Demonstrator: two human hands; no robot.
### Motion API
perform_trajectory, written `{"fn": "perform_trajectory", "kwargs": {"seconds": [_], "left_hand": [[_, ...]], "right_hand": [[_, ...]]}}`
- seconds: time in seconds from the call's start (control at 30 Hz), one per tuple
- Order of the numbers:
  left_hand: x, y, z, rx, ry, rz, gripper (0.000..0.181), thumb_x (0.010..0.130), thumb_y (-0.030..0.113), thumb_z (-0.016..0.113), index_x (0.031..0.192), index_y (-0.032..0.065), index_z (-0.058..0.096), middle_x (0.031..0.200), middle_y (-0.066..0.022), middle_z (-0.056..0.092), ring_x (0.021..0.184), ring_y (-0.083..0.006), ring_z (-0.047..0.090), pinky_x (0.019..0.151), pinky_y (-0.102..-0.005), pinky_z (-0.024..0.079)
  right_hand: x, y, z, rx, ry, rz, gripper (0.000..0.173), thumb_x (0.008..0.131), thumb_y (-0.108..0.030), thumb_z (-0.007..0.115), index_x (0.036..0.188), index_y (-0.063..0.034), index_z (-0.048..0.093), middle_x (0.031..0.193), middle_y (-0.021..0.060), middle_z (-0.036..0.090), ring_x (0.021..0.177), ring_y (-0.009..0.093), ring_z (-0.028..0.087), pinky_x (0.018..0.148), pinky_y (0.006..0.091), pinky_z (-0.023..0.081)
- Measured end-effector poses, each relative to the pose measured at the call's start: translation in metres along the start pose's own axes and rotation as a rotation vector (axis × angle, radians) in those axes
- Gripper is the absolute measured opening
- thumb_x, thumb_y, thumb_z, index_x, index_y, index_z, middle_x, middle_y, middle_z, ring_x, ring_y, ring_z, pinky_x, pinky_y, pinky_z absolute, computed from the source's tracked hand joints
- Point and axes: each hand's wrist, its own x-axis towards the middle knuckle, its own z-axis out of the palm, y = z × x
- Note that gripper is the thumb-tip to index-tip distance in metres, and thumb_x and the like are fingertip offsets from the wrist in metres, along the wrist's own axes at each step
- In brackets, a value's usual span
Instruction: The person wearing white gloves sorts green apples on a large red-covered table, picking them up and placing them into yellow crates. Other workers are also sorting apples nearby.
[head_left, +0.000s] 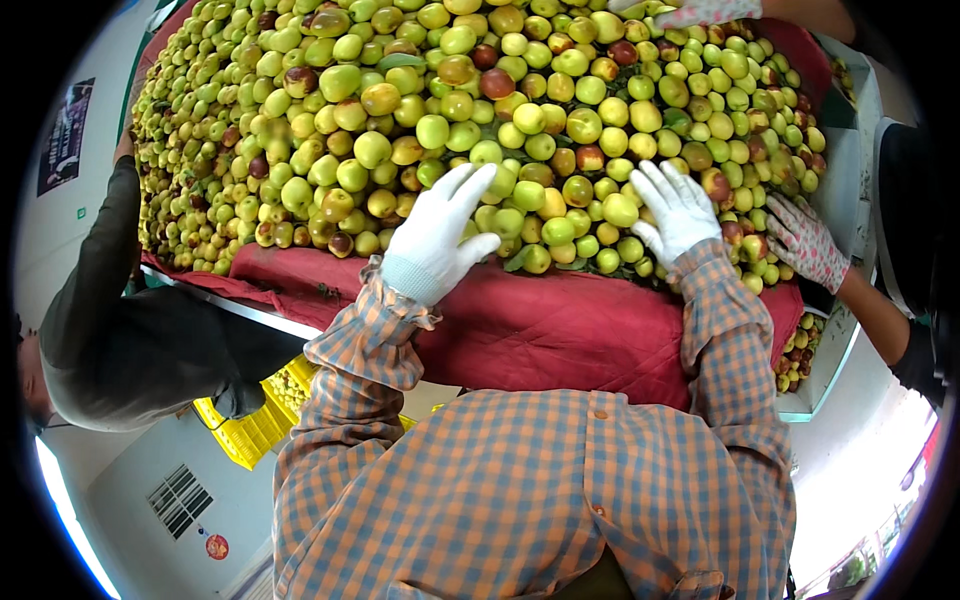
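A wide heap of green and reddish-brown jujubes (373, 150) spreads out before me, with a few leaves among the fruit. My left hand (441, 232), in a white knit glove, rests at the near side of the heap, fingers pointing away and thumb apart. Nothing shows in its grasp. Further right, my right hand (675, 210), gloved the same way, lies over the fruit with its fingers spread and its palm hidden. Whether any fruit sits under that palm I cannot tell. Both wrists reach over a red quilted cloth (555, 330) along the near edge.
At right, a co-worker's flower-patterned glove (808, 241) touches the heap; another patterned glove (709, 12) is at the far side. A pale metal chute (840, 176) borders the right. Leftward stand a dark-clothed person (142, 352) and yellow crates (251, 431) holding fruit.
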Motion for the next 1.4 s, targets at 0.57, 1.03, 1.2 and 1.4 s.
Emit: {"fn": "perform_trajectory", "kwargs": {"seconds": [0.57, 1.03, 1.2, 1.4], "left_hand": [[-0.053, -0.042, -0.049, 0.391, 0.488, -0.196, 0.072, 0.077, 0.021, 0.080, 0.141, 0.0086, 0.049, 0.135, -0.0179, 0.053, 0.120, -0.0382, 0.051, 0.103, -0.0443, 0.042], [-0.023, -0.039, -0.014, 0.230, 0.336, -0.442, 0.109, 0.068, 0.020, 0.087, 0.155, 0.0111, 0.023, 0.134, -0.0275, 0.042, 0.118, -0.0460, 0.049, 0.097, -0.0476, 0.047], [-0.007, -0.003, 0.010, 0.238, 0.205, -0.277, 0.084, 0.070, 0.016, 0.081, 0.145, 0.0288, 0.043, 0.141, -0.0253, 0.038, 0.115, -0.0440, 0.049, 0.091, -0.0476, 0.052], [0.003, 0.024, 0.057, 0.013, 0.171, 0.004, 0.070, 0.072, 0.005, 0.073, 0.137, 0.0250, 0.053, 0.151, -0.0231, 0.031, 0.127, -0.0450, 0.045, 0.096, -0.0490, 0.051]], "right_hand": [[0.079, 0.019, -0.075, -0.214, 0.017, 0.161, 0.046, 0.095, -0.040, 0.055, 0.132, -0.0132, 0.058, 0.140, 0.0094, 0.056, 0.127, 0.030, 0.052, 0.109, 0.0458, 0.037], [0.171, -0.116, -0.035, -0.051, 0.112, -0.327, 0.055, 0.086, -0.050, 0.067, 0.137, -0.0330, 0.053, 0.150, -0.0046, 0.044, 0.139, 0.039, 0.035, 0.112, 0.0668, 0.024], [0.118, -0.092, -0.032, -0.112, 0.149, -0.315, 0.056, 0.083, -0.041, 0.070, 0.136, -0.0327, 0.054, 0.140, -0.0052, 0.054, 0.139, 0.040, 0.034, 0.110, 0.0708, 0.022], [0.058, -0.046, -0.031, -0.077, 0.079, -0.169, 0.062, 0.083, -0.037, 0.072, 0.140, -0.0270, 0.051, 0.142, 0.0005, 0.051, 0.141, 0.033, 0.034, 0.111, 0.0581, 0.032]]}}
